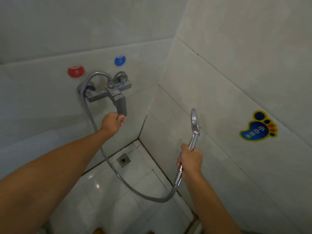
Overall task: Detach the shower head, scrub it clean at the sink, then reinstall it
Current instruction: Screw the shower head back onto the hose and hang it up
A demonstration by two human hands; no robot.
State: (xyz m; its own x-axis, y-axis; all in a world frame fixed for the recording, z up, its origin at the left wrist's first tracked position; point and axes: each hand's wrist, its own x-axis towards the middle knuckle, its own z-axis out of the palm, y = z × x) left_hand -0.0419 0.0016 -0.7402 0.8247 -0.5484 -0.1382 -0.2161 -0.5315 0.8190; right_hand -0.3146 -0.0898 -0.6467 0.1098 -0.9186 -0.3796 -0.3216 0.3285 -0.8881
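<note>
A chrome shower head points upward near the right wall, its face turned left. My right hand is shut around its handle. A flexible metal hose runs from the handle's lower end in a low loop over the floor and up to the wall mixer tap. My left hand reaches to the tip of the mixer's lever handle, fingers curled on its lower end.
Red and blue round stickers mark the wall above the tap. A foot-shaped blue and yellow sticker sits on the right wall. A square floor drain lies in the tiled corner.
</note>
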